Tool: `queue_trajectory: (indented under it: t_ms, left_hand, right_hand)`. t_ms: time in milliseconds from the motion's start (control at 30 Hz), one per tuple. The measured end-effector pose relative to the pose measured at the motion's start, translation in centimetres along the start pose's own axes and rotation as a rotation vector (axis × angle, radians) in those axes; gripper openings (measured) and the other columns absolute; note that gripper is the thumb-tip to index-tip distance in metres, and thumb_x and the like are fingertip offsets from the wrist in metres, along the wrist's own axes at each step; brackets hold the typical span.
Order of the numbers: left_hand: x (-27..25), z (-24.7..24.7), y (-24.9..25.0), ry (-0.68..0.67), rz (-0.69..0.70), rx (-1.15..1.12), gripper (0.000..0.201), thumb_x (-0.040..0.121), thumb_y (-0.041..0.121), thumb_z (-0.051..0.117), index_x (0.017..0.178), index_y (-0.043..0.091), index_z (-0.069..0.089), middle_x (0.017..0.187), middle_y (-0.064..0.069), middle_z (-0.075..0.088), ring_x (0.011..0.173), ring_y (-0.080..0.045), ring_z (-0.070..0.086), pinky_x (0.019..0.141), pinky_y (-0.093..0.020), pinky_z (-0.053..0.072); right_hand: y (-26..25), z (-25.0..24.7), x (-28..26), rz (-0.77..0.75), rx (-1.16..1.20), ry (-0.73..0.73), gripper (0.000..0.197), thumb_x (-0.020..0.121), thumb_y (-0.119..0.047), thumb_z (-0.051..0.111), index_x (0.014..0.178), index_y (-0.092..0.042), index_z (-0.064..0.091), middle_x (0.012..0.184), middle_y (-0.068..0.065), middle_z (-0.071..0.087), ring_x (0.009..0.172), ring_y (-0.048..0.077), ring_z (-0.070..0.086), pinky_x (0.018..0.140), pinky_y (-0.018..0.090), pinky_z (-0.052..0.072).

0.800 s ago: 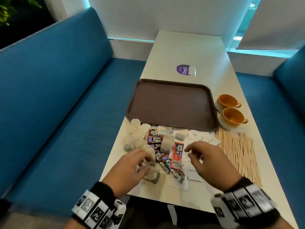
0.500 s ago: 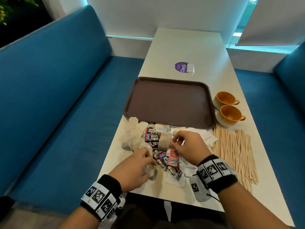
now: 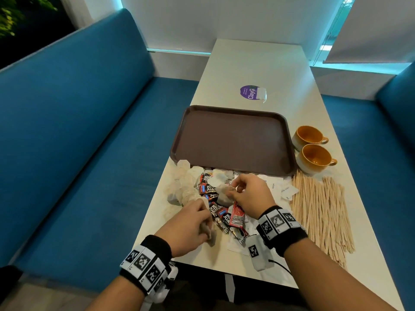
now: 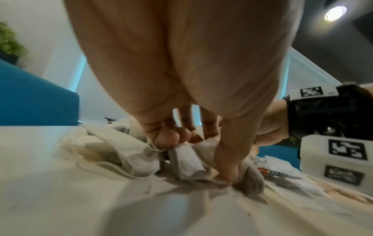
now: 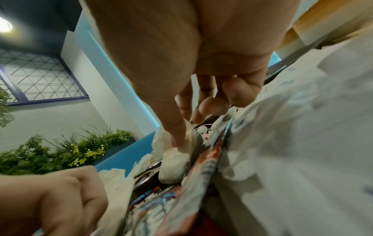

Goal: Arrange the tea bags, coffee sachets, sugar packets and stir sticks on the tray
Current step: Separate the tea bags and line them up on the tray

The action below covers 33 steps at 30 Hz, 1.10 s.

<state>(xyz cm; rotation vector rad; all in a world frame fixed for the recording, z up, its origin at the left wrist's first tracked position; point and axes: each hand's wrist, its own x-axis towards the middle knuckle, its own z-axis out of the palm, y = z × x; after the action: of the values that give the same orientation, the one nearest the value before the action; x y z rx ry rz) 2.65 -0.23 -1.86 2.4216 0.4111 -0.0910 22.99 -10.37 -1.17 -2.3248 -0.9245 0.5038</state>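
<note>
Both hands working the sachet pile at the desk's (image 3: 258, 68) near edge.

Left hand (image 3: 190, 223) is pinching a tea bag (image 4: 186, 161) between curled fingers (image 4: 165, 138) and thumb, on the desk. Right hand (image 3: 251, 196) is gripping another tea bag (image 3: 224, 196) over the coffee sachets (image 3: 212, 194), thumb pressing it. Tray (image 3: 233, 108) is lying just beyond the pile. Sugar packets (image 3: 285, 190) and stir sticks (image 3: 321, 209) are sitting right of it; two cups (image 3: 314, 158) beside the tray.

2 orange cups (image 3: 314, 151), purple sticker (image 3: 248, 92)
</note>
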Motion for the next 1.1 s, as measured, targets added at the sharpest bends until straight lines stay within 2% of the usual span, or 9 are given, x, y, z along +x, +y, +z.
queue_trajectory:
  t_ms: [167, 300, 367, 500, 633, 733, 833, 933, 1100]
  left_hand:
    - [-0.4, -0.6, -0.2, 0.127, -0.001, -0.109, 0.013, 0.085, 0.028, 0.076, 0.084, 0.03, 0.063, 0.092, 0.018, 0.059, 0.094, -0.006, 0.05, 0.081, -0.023, 0.044]
    - [-1.3, -1.0, -0.2, 0.306, -0.083, -0.364, 0.016, 0.087, 0.016, 0.078, 0.082, 0.029, 0.07, 0.082, 0.013, 0.068, 0.077, -0.007, 0.06, 0.069, -0.017, 0.046]
    - [-1.5, -1.0, -0.2, 0.378, -0.14, -0.483, 0.016, 0.087, 0.014, 0.078, 0.081, 0.027, 0.071, 0.079, 0.01, 0.068, 0.071, -0.005, 0.058, 0.068, -0.017, 0.047]
    - [-1.4, -1.2, 0.0, 0.502, -0.165, -0.774, 0.018, 0.088, 0.01, 0.077, 0.083, 0.026, 0.071, 0.08, 0.003, 0.07, 0.076, -0.013, 0.065, 0.073, -0.029, 0.055]
    - [-0.7, -1.1, 0.4, 0.488, -0.208, -0.873, 0.016, 0.091, 0.007, 0.074, 0.083, 0.021, 0.071, 0.076, -0.008, 0.069, 0.07, -0.022, 0.065, 0.076, -0.056, 0.06]
    - [-0.3, -0.8, 1.0, 0.456, -0.25, -0.952, 0.011, 0.092, 0.004, 0.071, 0.087, 0.013, 0.071, 0.084, -0.016, 0.071, 0.073, -0.027, 0.067, 0.077, -0.061, 0.06]
    - [-0.3, -0.6, 1.6, 0.419, -0.244, -1.079, 0.004, 0.094, 0.003, 0.066, 0.092, 0.004, 0.069, 0.085, -0.015, 0.073, 0.078, -0.031, 0.069, 0.081, -0.052, 0.06]
    - [-0.4, -0.4, 1.8, 0.436, -0.248, -1.159, 0.009, 0.095, 0.008, 0.065, 0.096, 0.0, 0.069, 0.088, -0.018, 0.073, 0.081, -0.034, 0.067, 0.077, -0.043, 0.06]
    - [-0.5, -0.6, 2.1, 0.459, -0.235, -1.298, 0.023, 0.082, 0.023, 0.073, 0.098, 0.006, 0.074, 0.091, -0.018, 0.073, 0.079, -0.03, 0.065, 0.071, -0.033, 0.058]
  right_hand:
    - [0.4, -0.6, -0.3, -0.077, 0.087, -0.013, 0.017, 0.08, -0.023, 0.084, 0.078, -0.027, 0.067, 0.095, -0.013, 0.06, 0.091, 0.009, 0.059, 0.085, 0.03, 0.052]
    - [0.1, -2.0, -1.4, -0.065, 0.213, 0.003, 0.025, 0.076, -0.041, 0.087, 0.077, -0.025, 0.067, 0.082, -0.009, 0.068, 0.075, 0.01, 0.064, 0.065, 0.025, 0.056]
    - [-0.3, -3.0, -2.0, -0.075, 0.33, 0.029, 0.028, 0.076, -0.044, 0.086, 0.078, -0.022, 0.069, 0.078, -0.006, 0.071, 0.072, 0.006, 0.065, 0.062, 0.019, 0.054]
    - [-0.6, -4.5, -2.9, -0.104, 0.588, 0.006, 0.012, 0.084, -0.016, 0.082, 0.088, -0.011, 0.072, 0.082, 0.004, 0.075, 0.075, 0.015, 0.07, 0.071, 0.027, 0.057]
    - [-1.9, -4.4, -4.5, -0.101, 0.869, -0.335, 0.019, 0.081, 0.0, 0.077, 0.094, 0.009, 0.066, 0.08, 0.014, 0.072, 0.07, 0.018, 0.068, 0.065, 0.023, 0.055]
    - [-2.5, -3.1, -5.4, -0.054, 0.833, -0.456, 0.021, 0.083, 0.004, 0.076, 0.096, 0.014, 0.064, 0.084, 0.02, 0.07, 0.074, 0.023, 0.066, 0.066, 0.025, 0.057]
    - [-2.3, -1.6, -5.6, 0.036, 0.802, -0.356, 0.022, 0.084, -0.001, 0.079, 0.096, 0.012, 0.066, 0.087, 0.031, 0.07, 0.075, 0.032, 0.063, 0.07, 0.038, 0.057]
    - [-2.0, -1.1, -5.6, 0.092, 0.79, -0.261, 0.011, 0.083, -0.002, 0.081, 0.087, 0.001, 0.071, 0.087, 0.023, 0.073, 0.073, 0.031, 0.067, 0.079, 0.052, 0.059]
    - [-2.5, -1.1, -5.7, 0.075, 0.777, -0.218, 0.007, 0.082, -0.005, 0.082, 0.085, -0.004, 0.075, 0.086, 0.02, 0.074, 0.073, 0.032, 0.07, 0.082, 0.054, 0.061]
